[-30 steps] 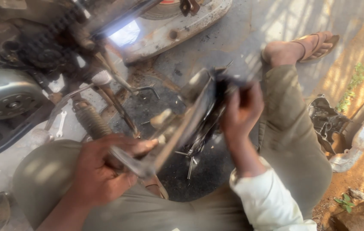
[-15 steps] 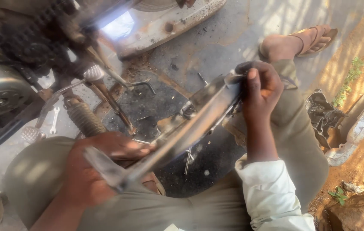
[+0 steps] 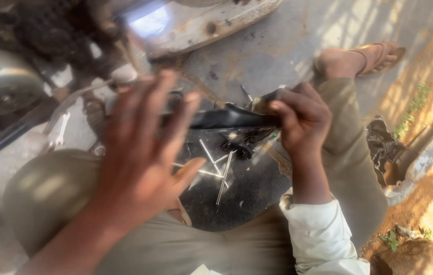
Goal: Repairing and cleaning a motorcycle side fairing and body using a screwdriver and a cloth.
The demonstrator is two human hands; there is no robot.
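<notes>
- Right hand (image 3: 300,119) has its fingers clamped on the dark curved metal part (image 3: 226,118), above the black mat's (image 3: 249,196) middle.
- Left hand (image 3: 142,147), fingers spread, blurred, grips nothing.
- Loose silver bolts (image 3: 216,170) lie unfitted; work looks midway.

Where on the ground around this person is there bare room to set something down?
Bare concrete lies between the pale curved panel and the sandalled foot. The dark patch between the knees is crowded with thin metal rods; the left side is filled by machine parts.
</notes>
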